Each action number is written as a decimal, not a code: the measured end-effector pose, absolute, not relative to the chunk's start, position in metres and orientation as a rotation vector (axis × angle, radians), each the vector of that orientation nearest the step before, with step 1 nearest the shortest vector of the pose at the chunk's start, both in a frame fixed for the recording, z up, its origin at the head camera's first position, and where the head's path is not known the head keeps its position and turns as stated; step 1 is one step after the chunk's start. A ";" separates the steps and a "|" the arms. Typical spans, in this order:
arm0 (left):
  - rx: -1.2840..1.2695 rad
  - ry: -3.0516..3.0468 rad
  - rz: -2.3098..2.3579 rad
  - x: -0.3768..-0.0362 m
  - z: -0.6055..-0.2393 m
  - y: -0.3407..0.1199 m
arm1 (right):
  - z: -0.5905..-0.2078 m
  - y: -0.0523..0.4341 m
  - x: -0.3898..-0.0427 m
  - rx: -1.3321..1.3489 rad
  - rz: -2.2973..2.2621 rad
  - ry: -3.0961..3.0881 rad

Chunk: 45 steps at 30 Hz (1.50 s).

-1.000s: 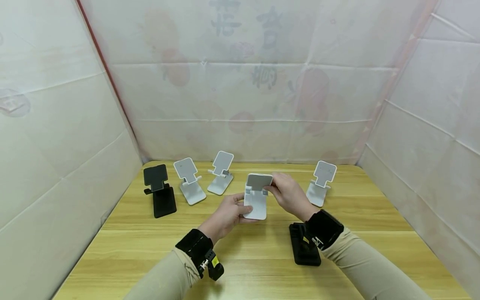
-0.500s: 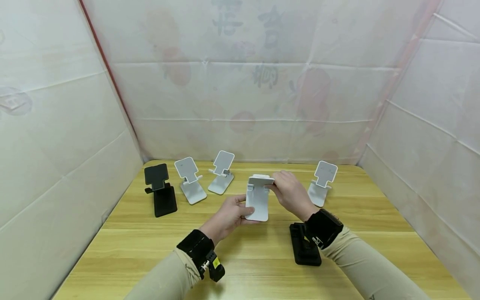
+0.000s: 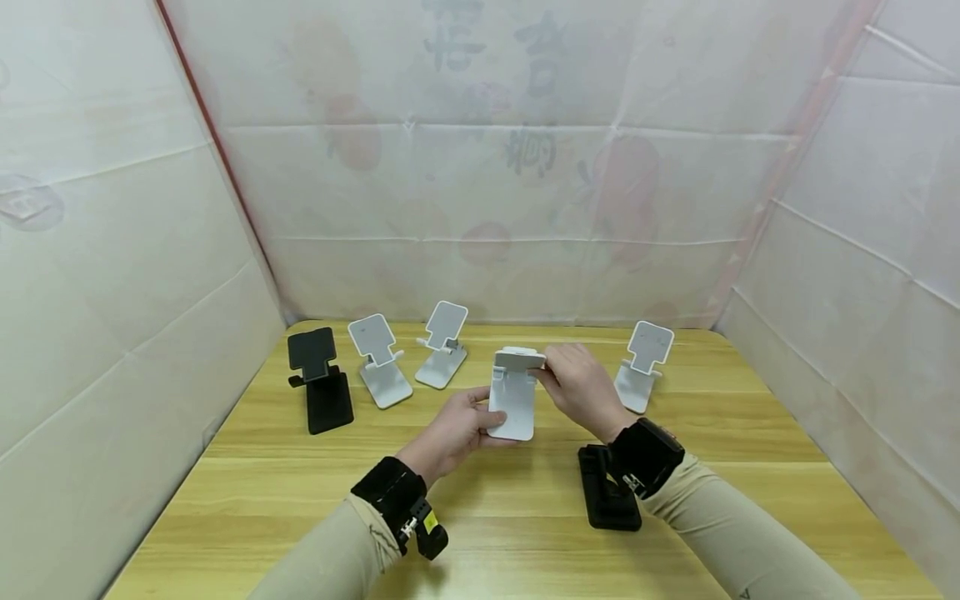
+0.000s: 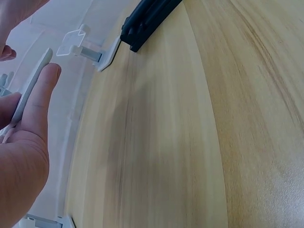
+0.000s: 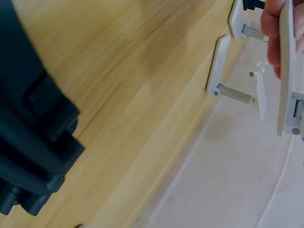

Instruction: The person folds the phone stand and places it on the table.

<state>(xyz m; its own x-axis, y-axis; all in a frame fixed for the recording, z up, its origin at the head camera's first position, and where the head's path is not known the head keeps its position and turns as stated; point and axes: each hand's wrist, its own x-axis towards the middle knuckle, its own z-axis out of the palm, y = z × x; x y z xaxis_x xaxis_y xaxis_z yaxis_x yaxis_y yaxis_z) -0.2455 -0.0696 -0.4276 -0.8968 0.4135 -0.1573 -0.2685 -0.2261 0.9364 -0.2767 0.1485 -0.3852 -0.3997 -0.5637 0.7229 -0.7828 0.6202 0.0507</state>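
Note:
A white folding phone stand (image 3: 513, 408) is held up over the middle of the table. My left hand (image 3: 457, 429) grips its base from the left, thumb on the front face and fingers behind. At the upper right, my right hand (image 3: 581, 387) pinches the hinged top plate (image 3: 520, 359), which tilts toward me and shows as a narrow strip. In the left wrist view the stand's base (image 4: 31, 88) appears edge-on between thumb and fingers. The right wrist view shows the base (image 5: 286, 71) edge-on too, with its hinge at the lower end; the right hand is out of that view.
A black phone stand (image 3: 320, 383) and two white stands, the nearer (image 3: 381, 362) and the farther (image 3: 443, 346), stand unfolded at the back left. Another white stand (image 3: 642, 367) is at the back right. A folded black stand (image 3: 607, 492) lies beneath my right wrist. Pale sheets (image 3: 480, 183) enclose the table.
The top plate of the held stand has tilted forward, from a broad face to a narrow strip, mostly in the first half second. Both hands keep their grip.

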 end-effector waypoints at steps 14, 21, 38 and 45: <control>0.171 1.609 2.170 -0.248 -0.434 -0.079 | -0.369 0.143 -0.270 1.083 0.493 -2.060; 0.148 1.625 2.165 -0.247 -0.435 -0.078 | -0.364 0.141 -0.268 1.098 0.503 -2.040; 0.149 1.641 2.158 -0.247 -0.437 -0.078 | -0.365 0.142 -0.268 1.147 0.501 -2.063; 0.144 1.656 2.148 -0.247 -0.436 -0.079 | -0.368 0.143 -0.265 1.156 0.483 -2.046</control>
<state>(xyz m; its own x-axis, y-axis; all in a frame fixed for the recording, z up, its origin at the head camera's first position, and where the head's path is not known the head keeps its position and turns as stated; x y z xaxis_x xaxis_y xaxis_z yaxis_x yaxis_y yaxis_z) -0.2467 -0.0790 -0.4360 -0.9055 0.3881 -0.1716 -0.2649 -0.2009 0.9431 -0.2653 0.1432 -0.3675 -0.3339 -0.5776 0.7449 -0.8499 0.5262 0.0271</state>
